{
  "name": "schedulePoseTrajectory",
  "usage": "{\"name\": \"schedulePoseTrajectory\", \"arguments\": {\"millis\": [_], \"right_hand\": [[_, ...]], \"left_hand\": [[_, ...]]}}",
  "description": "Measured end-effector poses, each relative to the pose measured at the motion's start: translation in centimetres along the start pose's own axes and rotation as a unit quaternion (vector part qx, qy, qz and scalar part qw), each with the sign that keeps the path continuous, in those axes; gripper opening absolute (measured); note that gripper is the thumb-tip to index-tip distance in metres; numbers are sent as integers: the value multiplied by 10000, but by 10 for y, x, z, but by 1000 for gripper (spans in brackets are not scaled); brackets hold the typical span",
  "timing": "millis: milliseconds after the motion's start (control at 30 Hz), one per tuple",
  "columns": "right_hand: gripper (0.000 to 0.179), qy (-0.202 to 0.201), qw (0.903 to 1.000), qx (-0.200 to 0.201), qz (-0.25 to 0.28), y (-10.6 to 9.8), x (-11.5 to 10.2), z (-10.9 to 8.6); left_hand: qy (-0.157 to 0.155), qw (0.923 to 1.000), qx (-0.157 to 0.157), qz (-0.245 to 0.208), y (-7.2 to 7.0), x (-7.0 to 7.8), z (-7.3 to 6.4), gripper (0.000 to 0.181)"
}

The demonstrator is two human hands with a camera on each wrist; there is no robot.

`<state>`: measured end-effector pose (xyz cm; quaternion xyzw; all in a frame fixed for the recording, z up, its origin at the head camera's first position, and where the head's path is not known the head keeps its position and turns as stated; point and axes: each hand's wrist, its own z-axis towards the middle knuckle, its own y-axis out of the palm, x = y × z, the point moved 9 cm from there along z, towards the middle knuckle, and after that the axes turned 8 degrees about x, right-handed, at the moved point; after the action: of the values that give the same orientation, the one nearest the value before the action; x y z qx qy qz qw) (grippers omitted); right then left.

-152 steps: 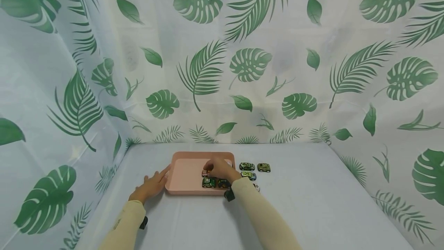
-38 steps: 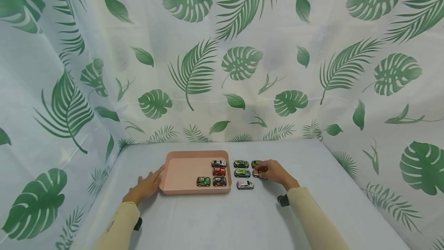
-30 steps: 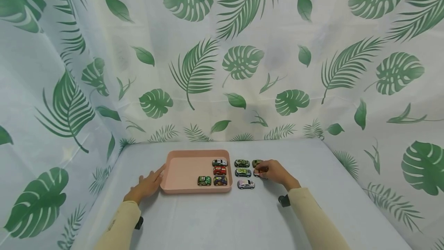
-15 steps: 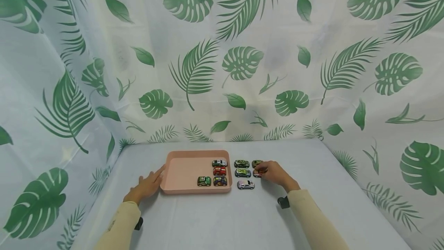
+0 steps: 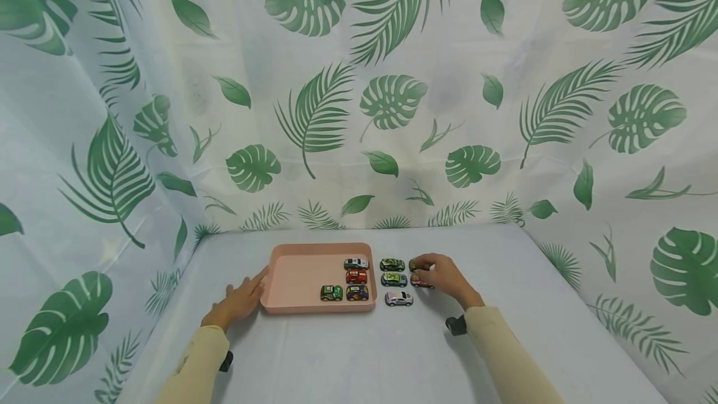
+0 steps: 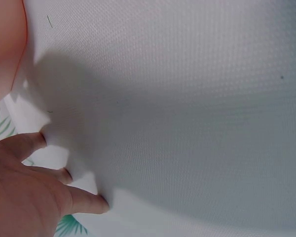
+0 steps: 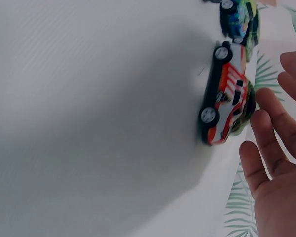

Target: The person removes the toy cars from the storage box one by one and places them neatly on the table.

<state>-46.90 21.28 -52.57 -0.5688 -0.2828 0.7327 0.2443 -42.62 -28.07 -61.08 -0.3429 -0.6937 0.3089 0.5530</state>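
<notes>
My left hand [image 5: 238, 301] rests its spread fingers at the left side of the pink tray [image 5: 318, 309]. In the left wrist view this hand [image 6: 27, 197] has its fingertips down on the white surface, beside the tray wall [image 6: 5, 44]. To the right of the tray, my right hand [image 5: 445, 276] hovers over a red-and-white toy car [image 5: 422, 284] and an olive toy car [image 5: 412, 265], partly covering both. The right wrist view shows the right hand's loosely bent fingers [image 7: 266, 138] apart from the red-and-white car [image 7: 226, 94] and close to the olive car [image 7: 242, 118] behind it.
Inside the tray stand a white-and-green car [image 5: 356, 264], a red car [image 5: 356, 277], a dark blue car [image 5: 357, 292] and a green car [image 5: 331, 293]. Between tray and right hand are a camouflage car [image 5: 392, 264], a yellow-green car [image 5: 394, 279] and a silver car [image 5: 399, 298].
My right hand has gone from a car in the tray to the red-and-white car on the table, then let go and shifted slightly back toward the olive car. My left hand stays by the tray.
</notes>
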Motion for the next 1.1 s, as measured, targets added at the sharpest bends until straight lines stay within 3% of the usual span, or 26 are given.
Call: {"name": "schedulePoseTrajectory", "arguments": {"millis": [267,500,800,1000,1100], "right_hand": [[33,18,9994,77,350,10,-18,9],[35,-281,9989,-31,372,28,-41,18],[38,-638,9967,-79,502,45,-71,25],[36,-710,9951,-235,643,57,-90,28],[37,-724,9953,-323,558,63,-97,31]], "left_hand": [[33,10000,41,-38,-4,5,-3,63],[92,9999,32,-25,-4,5,-4,63],[43,9999,101,-44,-19,32,-32,61],[114,9998,90,-122,-3,6,-7,71],[235,9995,132,-150,-4,8,-7,68]]}}
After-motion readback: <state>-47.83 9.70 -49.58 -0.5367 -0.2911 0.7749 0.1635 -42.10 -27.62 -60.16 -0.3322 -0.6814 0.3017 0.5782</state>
